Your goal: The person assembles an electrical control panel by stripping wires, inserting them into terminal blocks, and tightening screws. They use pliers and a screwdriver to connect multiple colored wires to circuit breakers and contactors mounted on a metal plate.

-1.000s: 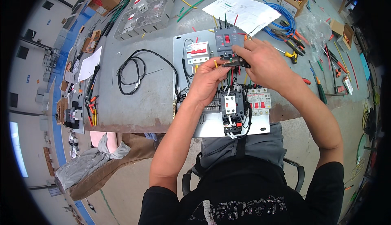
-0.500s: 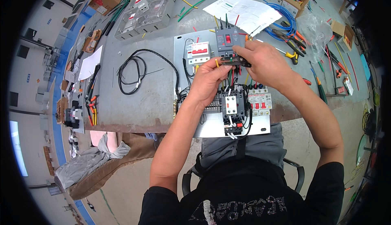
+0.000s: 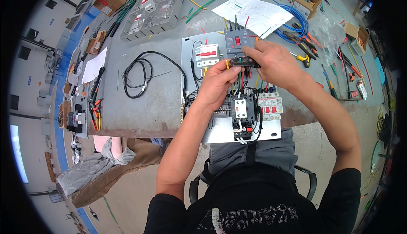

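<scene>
Wiring on the metal mounting plate (image 3: pixel 188 47) looks partly done: contactor (image 3: pixel 241 109) and small breakers (image 3: pixel 270 105) near the worktop (image 3: pixel 144 111) edge already carry looped black leads; several coloured wires (image 3: pixel 242 81) below the grey moulded breaker (image 3: pixel 236 42) hang loose. Left hand (image 3: pixel 217 83) pinches a yellow wire end (image 3: pixel 227 64); right hand (image 3: pixel 275 62) clamps a small dark tool (image 3: pixel 245 61) at the breaker's lower terminals. Plate matte grey, worktop rusted at its rim.

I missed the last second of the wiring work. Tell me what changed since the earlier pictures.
Almost nothing. The left hand and right hand remain together at the lower edge of the grey breaker, fingers at the wires. The mounting plate, black cable coil and paper sheet stayed put.
</scene>
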`<state>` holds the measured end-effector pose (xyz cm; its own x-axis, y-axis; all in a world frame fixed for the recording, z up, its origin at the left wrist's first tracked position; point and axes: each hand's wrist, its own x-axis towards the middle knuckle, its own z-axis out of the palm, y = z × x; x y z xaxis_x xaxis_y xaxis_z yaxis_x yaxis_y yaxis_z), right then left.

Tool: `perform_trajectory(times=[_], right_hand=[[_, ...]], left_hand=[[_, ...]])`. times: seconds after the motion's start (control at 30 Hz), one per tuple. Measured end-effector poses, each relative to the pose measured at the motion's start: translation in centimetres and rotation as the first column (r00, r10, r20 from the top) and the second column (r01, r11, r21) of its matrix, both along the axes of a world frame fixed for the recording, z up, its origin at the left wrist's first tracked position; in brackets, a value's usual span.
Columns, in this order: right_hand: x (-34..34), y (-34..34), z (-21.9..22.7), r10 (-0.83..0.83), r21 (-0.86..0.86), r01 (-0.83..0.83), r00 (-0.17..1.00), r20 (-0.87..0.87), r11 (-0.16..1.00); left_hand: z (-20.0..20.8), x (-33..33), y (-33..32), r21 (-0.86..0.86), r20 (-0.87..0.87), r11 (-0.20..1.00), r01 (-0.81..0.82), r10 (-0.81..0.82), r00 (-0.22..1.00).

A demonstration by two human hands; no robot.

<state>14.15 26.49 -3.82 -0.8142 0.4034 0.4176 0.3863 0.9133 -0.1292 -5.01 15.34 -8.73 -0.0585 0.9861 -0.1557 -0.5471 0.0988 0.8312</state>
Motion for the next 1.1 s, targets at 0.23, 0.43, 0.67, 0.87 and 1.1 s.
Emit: perform_trajectory(times=[0.23,0.43,0.67,0.87,1.1], right_hand=[[0.1,0.6,0.3,0.056,0.118,-0.049,0.997,-0.054,0.992],[1.8,5.8,6.4,-0.517,-0.669,-0.145,0.523,-0.677,0.729],[1.5,-1.3,3.7,-0.036,-0.302,-0.037,0.972,-0.233,0.953],[0.2,-3.2,2.1,-0.07,0.014,0.069,0.998,0.01,0.997],[-1.3,-3.5,2.0,-0.081,0.119,0.073,0.995,0.062,0.99]], left_hand=[[-1.0,-0.6,0.2,-0.005,-0.002,1.0,0.016,-0.016,1.0],[-0.5,0.1,0.2,0.005,-0.049,1.0,-0.013,0.013,0.999],[-0.5,0.0,-1.6,0.059,-0.053,0.986,-0.153,0.156,0.986],[-0.9,0.1,-2.2,0.031,0.024,0.985,-0.167,0.167,0.986],[-1.5,0.5,-2.2,0.055,0.051,0.987,-0.148,0.146,0.988]])
